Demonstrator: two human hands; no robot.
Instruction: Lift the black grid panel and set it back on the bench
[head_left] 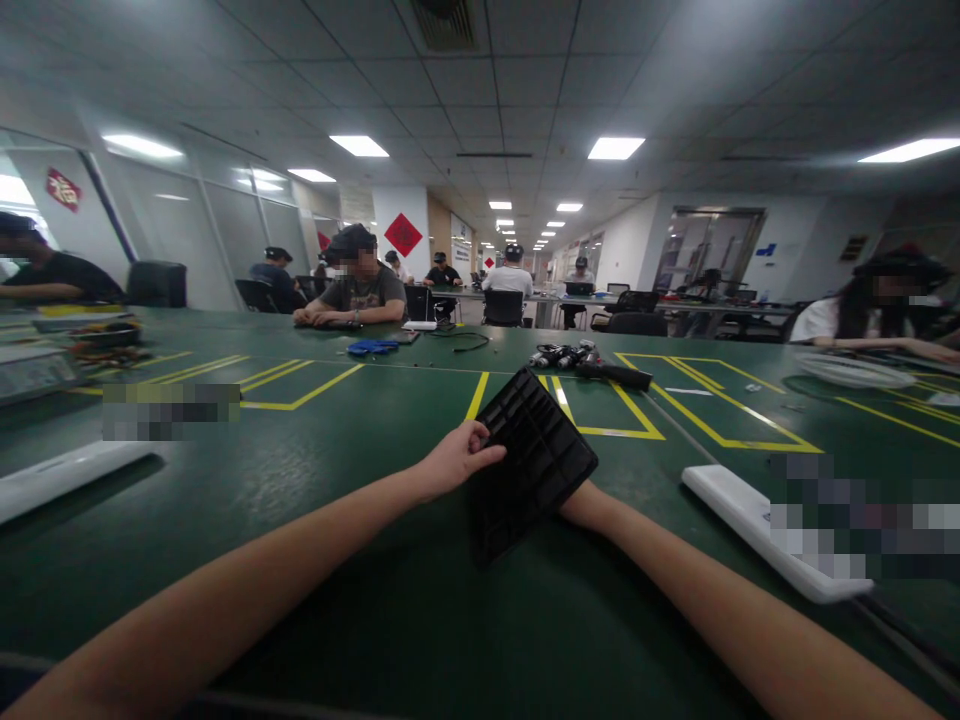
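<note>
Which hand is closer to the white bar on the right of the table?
Right. The right hand, mostly hidden behind the black tray, is left of the white bar; the left hand, at the tray's left edge, is farther left.

Above a worktable (315,620), a tray (529,455) is flanked by the left hand (461,458), with the right hand (583,504) partly behind — a heap of gear (564,355) beyond, a seated person (364,285) across, farther left.
</note>
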